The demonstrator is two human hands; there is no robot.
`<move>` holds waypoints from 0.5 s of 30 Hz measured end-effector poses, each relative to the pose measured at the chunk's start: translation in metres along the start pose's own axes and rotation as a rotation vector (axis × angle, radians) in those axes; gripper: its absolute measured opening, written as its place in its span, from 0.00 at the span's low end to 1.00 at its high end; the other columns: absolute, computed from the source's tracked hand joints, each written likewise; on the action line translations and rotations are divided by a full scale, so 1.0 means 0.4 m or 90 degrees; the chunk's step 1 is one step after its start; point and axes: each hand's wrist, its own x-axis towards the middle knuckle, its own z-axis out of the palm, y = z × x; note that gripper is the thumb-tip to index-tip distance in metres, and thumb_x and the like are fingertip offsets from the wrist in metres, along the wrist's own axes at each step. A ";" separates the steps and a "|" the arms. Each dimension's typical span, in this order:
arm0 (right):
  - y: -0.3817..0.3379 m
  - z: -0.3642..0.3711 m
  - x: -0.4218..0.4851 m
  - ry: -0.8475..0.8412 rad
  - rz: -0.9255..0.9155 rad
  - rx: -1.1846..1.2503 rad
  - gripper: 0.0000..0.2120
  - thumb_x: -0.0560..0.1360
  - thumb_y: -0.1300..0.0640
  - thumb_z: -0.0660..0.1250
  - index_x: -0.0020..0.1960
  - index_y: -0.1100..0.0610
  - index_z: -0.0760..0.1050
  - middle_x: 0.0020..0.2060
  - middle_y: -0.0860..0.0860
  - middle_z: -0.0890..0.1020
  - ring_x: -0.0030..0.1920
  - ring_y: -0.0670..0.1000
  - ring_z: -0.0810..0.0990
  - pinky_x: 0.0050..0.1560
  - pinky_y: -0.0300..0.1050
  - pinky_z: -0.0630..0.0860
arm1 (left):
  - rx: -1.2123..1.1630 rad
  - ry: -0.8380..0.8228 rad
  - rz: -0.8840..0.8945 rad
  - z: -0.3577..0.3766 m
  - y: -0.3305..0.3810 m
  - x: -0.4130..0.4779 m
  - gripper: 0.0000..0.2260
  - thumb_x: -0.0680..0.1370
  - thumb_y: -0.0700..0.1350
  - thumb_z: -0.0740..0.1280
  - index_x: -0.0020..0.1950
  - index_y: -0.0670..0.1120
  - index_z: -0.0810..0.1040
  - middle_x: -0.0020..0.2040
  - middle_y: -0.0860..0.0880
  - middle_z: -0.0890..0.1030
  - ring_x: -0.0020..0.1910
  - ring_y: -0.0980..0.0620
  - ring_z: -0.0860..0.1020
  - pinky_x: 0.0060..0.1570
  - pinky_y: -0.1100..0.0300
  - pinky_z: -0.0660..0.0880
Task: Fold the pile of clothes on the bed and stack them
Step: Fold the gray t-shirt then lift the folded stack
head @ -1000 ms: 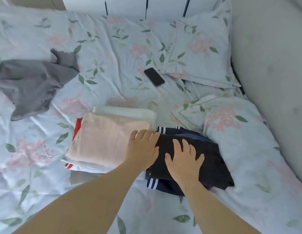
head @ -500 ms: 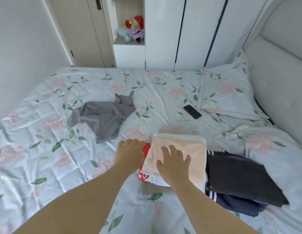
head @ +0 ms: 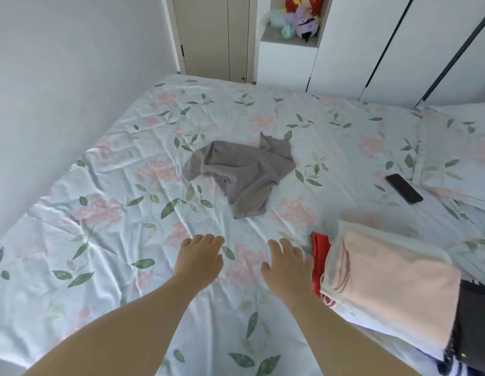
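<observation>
A crumpled grey garment (head: 244,175) lies unfolded in the middle of the floral bed sheet (head: 108,218). At the right stands a stack of folded clothes: a peach piece (head: 393,289) on top, white layers under it, a red piece (head: 320,256) showing at its left side. A folded dark garment (head: 474,327) lies at the far right edge. My left hand (head: 199,260) and my right hand (head: 286,267) hover side by side over bare sheet, fingers relaxed, holding nothing. The grey garment is some way beyond both hands.
A black phone (head: 404,189) lies on the sheet by a floral pillow (head: 458,153) at the right. A wall runs along the bed's left side. White wardrobe doors (head: 371,44) and a shelf with plush toys (head: 303,17) stand past the far edge.
Both hands left the dark garment and the peach stack and moved left over bare sheet. The view swung left and up, bringing the grey garment to the centre.
</observation>
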 end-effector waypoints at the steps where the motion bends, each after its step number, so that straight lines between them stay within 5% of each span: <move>1: -0.039 0.017 0.027 -0.014 0.006 0.005 0.23 0.79 0.49 0.55 0.73 0.49 0.57 0.73 0.49 0.59 0.69 0.54 0.64 0.68 0.55 0.58 | -0.003 -0.006 0.004 0.009 -0.048 0.019 0.16 0.80 0.48 0.57 0.68 0.51 0.68 0.63 0.53 0.75 0.63 0.50 0.71 0.61 0.56 0.63; 12: -0.192 0.204 0.322 -0.103 0.078 0.019 0.23 0.79 0.50 0.55 0.73 0.49 0.57 0.73 0.49 0.58 0.68 0.54 0.65 0.66 0.51 0.61 | -0.035 -0.159 0.034 0.207 -0.339 0.252 0.19 0.80 0.50 0.57 0.72 0.52 0.62 0.68 0.53 0.69 0.67 0.50 0.67 0.62 0.56 0.64; 15: -0.171 0.245 0.428 -0.082 0.090 0.011 0.23 0.79 0.50 0.55 0.73 0.50 0.57 0.73 0.50 0.59 0.68 0.54 0.64 0.65 0.50 0.61 | -0.035 -0.213 0.024 0.295 -0.363 0.313 0.25 0.80 0.53 0.56 0.76 0.53 0.53 0.76 0.51 0.58 0.74 0.49 0.57 0.69 0.53 0.59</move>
